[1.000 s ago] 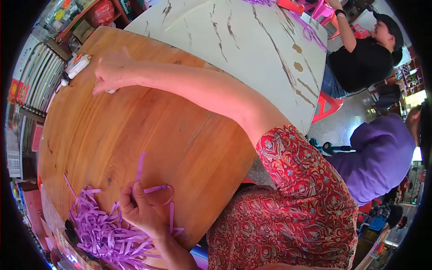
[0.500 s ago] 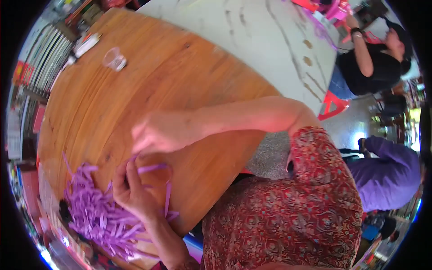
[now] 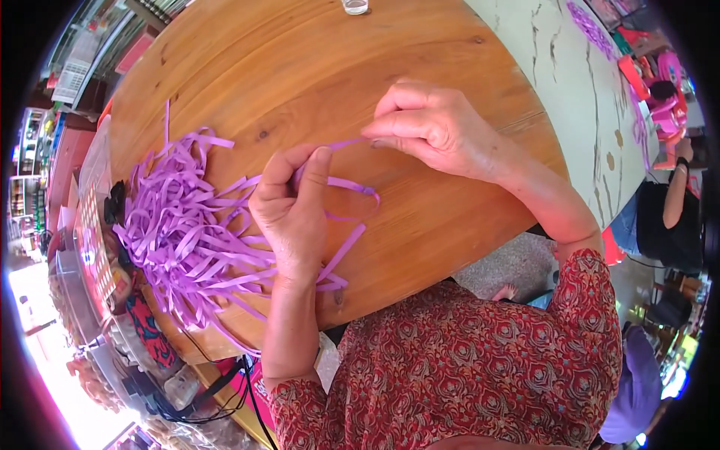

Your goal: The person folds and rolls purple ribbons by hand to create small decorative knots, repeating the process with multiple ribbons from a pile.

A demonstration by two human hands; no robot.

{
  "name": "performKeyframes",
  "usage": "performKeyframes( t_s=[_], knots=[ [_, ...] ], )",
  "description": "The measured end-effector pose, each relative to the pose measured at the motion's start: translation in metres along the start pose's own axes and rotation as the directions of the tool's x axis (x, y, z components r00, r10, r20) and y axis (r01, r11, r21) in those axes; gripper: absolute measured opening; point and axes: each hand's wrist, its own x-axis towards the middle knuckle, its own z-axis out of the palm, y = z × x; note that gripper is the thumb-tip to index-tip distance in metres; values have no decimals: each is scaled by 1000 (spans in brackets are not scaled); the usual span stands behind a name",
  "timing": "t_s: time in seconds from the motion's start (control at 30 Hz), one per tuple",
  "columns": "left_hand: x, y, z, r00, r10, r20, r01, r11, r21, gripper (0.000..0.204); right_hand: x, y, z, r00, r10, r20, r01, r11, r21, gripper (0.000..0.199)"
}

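A thin purple ribbon (image 3: 346, 142) is stretched between my two hands above the wooden table. My left hand (image 3: 291, 206) pinches it between thumb and fingers. The fingertips of my right hand (image 3: 439, 129) are pressed together at the ribbon's other end, up and to the right. More ribbon loops out to the right of my left hand and hangs down over the tabletop. Just left of that hand lies a big tangled pile of purple ribbons (image 3: 176, 225), some strands running toward it.
The wooden table (image 3: 420, 217) meets a white marbled table (image 3: 559, 82) on the right. A clear cup (image 3: 355, 7) stands at the far edge. Boxes, bags and black cables (image 3: 247, 394) crowd the left side. Another person in black (image 3: 679, 225) sits at far right, beside pink items.
My view has swung, so the table and hands sit differently in it. My right hand has drawn away from the left, pulling the ribbon taut between them.
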Motion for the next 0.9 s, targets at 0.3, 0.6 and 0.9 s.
performKeyframes(
  t_s=[0.3, 0.6, 0.9],
  knots=[
    [4, -7, -2, 994, 107, 11, -108, 991, 75, 3, -1, -12, -9, 947, 235, 218, -264, 958, 115, 12],
    [0, -2, 7, 997, -26, 68, 31, 996, -81, 9, -3, -18, -5, 854, 309, 418, -517, 416, 748, 15],
    [-14, -10, 13, 984, -65, 164, 115, 942, -315, 12, 0, -17, 9, 960, 275, 59, -266, 816, 514, 22]
  ],
)
